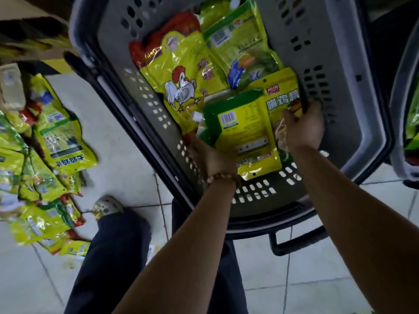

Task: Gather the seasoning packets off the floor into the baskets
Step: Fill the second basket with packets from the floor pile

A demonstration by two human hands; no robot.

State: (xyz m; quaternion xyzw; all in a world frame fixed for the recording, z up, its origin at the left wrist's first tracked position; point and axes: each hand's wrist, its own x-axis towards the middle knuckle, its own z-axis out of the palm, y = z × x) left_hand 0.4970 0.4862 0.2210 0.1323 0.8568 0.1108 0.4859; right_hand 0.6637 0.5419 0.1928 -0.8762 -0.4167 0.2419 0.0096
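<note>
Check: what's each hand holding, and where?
Left hand grips the barcode-side packet by its near-left edge; right hand grips the red-logo packet by its right edge.

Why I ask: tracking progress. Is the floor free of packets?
No, a pile of packets lies on the floor left of the basket.

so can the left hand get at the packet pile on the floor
Probably yes: the packet pile lies on open tile on that side, but the left hand is down among packets in the basket and must lift over its rim first.

Pale tiled floor (122, 143) under scattered seasoning packets (64, 145) and grey basket (340, 53).
</note>
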